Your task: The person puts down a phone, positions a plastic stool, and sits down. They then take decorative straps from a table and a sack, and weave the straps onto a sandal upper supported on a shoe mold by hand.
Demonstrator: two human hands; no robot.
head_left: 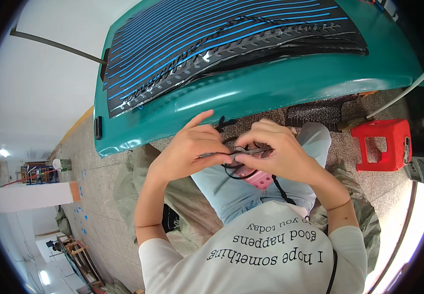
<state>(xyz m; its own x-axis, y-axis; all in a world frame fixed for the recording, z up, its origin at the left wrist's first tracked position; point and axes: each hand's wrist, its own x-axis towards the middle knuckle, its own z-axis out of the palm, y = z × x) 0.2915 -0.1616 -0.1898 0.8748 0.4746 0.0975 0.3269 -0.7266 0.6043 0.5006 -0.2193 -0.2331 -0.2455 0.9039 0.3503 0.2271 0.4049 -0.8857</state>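
Observation:
Above my lap, my left hand [195, 147] and my right hand [278, 147] meet with fingertips almost touching. Both pinch a thin dark strip [251, 151]; its exact kind is too small to make out. The left index finger points up and away from the pinch. A black cord [231, 175] loops below the fingertips, and a dark leaf-like end [225, 123] shows beyond them. Under the cord, a pink dotted thing [258, 180] rests on my lap, partly hidden. A braided black cord [284, 192] runs from it toward my shirt.
Ahead stands a green-covered table [231, 93] bearing a black board with blue lines [187, 44] and leaf-shaped black strips [207, 56]. A red plastic stool [383, 147] is at the right. Greenish sacking [187, 196] lies around my legs. A white bucket [65, 165] stands far left.

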